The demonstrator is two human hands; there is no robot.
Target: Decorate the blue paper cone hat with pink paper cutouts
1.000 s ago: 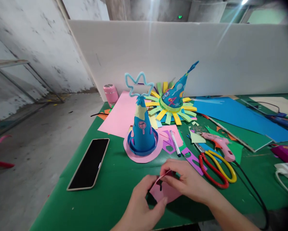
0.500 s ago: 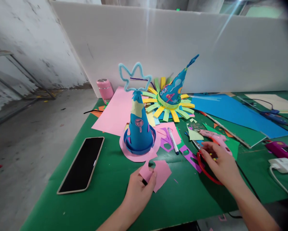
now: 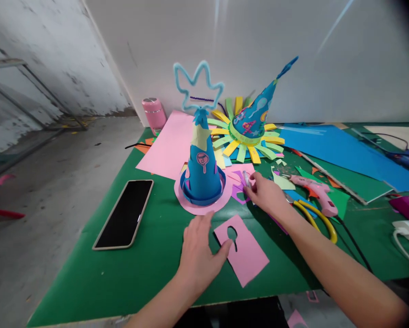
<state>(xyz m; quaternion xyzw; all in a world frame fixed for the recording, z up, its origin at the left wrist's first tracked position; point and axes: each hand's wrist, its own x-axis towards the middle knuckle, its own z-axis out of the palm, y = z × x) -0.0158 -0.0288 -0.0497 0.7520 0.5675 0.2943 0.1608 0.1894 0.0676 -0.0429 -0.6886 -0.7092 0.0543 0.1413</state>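
Observation:
My left hand (image 3: pixel 201 253) is open, fingers spread, just left of a pink paper piece (image 3: pixel 248 257) with a balloon-shaped cutout. My right hand (image 3: pixel 263 193) is closed on a white marker (image 3: pixel 247 178) above purple paper scraps (image 3: pixel 239 195). Behind my left hand stands a blue cone hat (image 3: pixel 204 175) with a pink brim and a light-blue fuzzy crown shape on top. A second blue cone hat (image 3: pixel 254 116) leans right, ringed by yellow and green paper strips.
A phone (image 3: pixel 125 216) lies at left, with a pink cup (image 3: pixel 154 115) behind. At right are a pink glue gun (image 3: pixel 318 191), yellow-handled scissors or pliers (image 3: pixel 327 223), blue sheets (image 3: pixel 348 155) and a white plug (image 3: pixel 407 230). A white board (image 3: pixel 242 50) stands behind.
My left hand has let go of the pink paper, which now lies flat. My right hand has left the red-handled scissors and moved left to the marker. The view has tilted down.

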